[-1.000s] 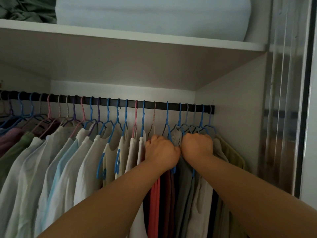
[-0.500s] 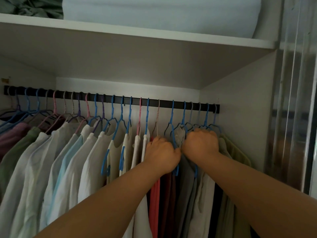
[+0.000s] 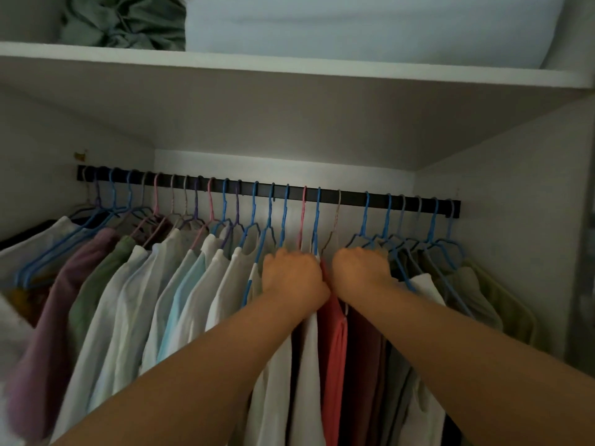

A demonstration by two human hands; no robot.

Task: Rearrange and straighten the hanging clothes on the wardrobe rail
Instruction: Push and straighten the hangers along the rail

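A black rail (image 3: 351, 197) runs across the wardrobe with several blue, pink and purple hangers on it. White and pale garments (image 3: 180, 304) hang on the left, a coral garment (image 3: 335, 346) and dark ones in the middle, olive ones (image 3: 476, 284) on the right. My left hand (image 3: 291, 276) grips the hanger shoulders of the white tops left of the coral garment. My right hand (image 3: 362, 268) grips the hangers just right of it. Both sets of fingers are curled into the clothes and hidden.
A white shelf (image 3: 289, 67) sits above the rail, with a crumpled green cloth (image 3: 125, 24) and pale folded bedding (image 3: 370, 24) on it. The wardrobe's side wall (image 3: 502, 204) stands close on the right. A purple garment (image 3: 58, 313) hangs at the far left.
Both hands have shifted left along the rail to the hangers around the coral garment. A gap has opened on the rail between the middle hangers and the right-hand group.
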